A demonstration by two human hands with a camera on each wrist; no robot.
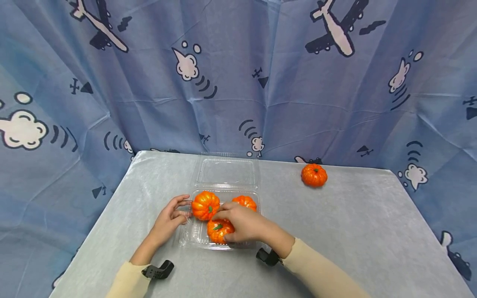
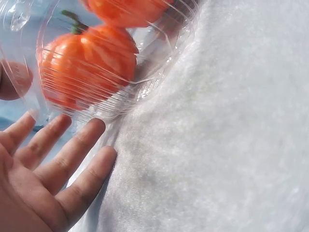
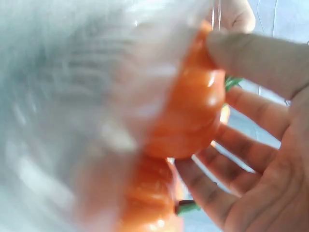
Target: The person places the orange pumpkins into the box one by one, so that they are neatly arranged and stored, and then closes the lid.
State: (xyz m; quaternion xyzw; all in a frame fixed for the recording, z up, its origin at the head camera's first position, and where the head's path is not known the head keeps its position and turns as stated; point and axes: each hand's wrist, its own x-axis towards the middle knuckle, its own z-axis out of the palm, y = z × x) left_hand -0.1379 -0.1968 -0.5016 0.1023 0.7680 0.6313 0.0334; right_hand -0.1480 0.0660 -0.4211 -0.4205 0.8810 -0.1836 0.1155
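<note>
A clear plastic clamshell box (image 1: 194, 238) lies open with three small orange pumpkins in its base. My right hand (image 1: 244, 222) reaches over the front edge and grips the front pumpkin (image 1: 217, 231), thumb on one side and fingers on the other, as the right wrist view shows. Beside it at the back left sits a second pumpkin (image 1: 204, 205). The third pumpkin (image 1: 246, 201), at the back right, is partly covered by my right hand. My left hand (image 1: 167, 222) is at the box's left wall, fingers spread and fingertips right at the plastic.
The box's lid (image 1: 228, 171) lies folded back on the far side. Another orange pumpkin (image 1: 314, 175) stands near the table's back edge, to the right. Behind the grey-covered table (image 1: 335, 231) hangs a blue patterned curtain (image 1: 223, 116).
</note>
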